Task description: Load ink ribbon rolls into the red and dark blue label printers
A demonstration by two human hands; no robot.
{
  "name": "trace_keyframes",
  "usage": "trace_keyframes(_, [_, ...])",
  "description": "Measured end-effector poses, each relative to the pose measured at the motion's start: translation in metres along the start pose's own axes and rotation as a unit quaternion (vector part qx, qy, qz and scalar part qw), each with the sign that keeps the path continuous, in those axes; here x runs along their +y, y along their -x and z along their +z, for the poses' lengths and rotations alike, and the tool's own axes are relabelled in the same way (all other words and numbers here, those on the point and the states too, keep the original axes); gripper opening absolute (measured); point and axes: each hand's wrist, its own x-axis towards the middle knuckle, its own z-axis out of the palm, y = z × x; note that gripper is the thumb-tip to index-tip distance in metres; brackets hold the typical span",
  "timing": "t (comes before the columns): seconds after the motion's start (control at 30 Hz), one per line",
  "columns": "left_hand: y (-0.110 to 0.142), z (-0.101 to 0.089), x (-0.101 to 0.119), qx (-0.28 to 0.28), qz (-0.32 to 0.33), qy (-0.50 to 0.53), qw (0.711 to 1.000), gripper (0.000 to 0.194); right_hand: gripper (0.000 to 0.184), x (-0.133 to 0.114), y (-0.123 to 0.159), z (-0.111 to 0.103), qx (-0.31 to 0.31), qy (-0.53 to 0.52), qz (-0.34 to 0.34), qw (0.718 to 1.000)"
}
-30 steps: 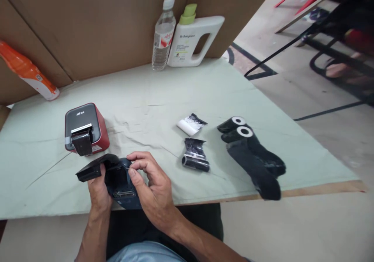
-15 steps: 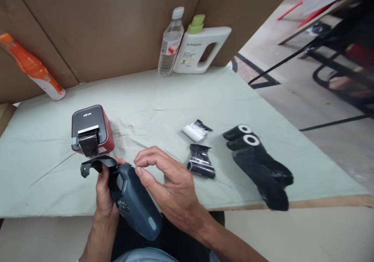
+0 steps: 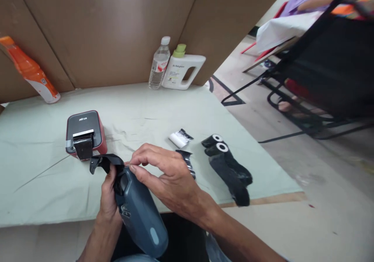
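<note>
My left hand [image 3: 108, 194] is wrapped around the near-left side of a dark blue, rounded handheld device [image 3: 144, 211]. A curved black flap [image 3: 109, 161] stands open at the device's far end, beside an exposed cavity. My right hand [image 3: 168, 172] has thumb and fingers pinched together at the far right edge of the device; what lies between the fingertips is too small to make out. Just beyond the flap sits a red and black label printer [image 3: 84, 131] with a black strip [image 3: 83, 147] hanging from its front slot.
Beyond my right hand lie a white torn roll [image 3: 179, 139] and a partly hidden black roll [image 3: 187, 162]. Black socks [image 3: 228, 172] with white-cored rolls are farther right. A water bottle [image 3: 159, 65], a white jug [image 3: 182, 73] and an orange bottle [image 3: 30, 71] line the cardboard wall.
My view has swung to the right, showing more of the chair and a person there. The right fingertips have come closer together at the device's edge. The left hand keeps its hold.
</note>
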Motion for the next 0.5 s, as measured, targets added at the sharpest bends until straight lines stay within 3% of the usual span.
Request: trace_keyframes(0.5, [-0.006, 0.003, -0.013, -0.016, -0.028, -0.013, 0.999, 0.032, 0.017, -0.001, 0.000, -0.013, -0.018, 0.060, -0.002, 0.998])
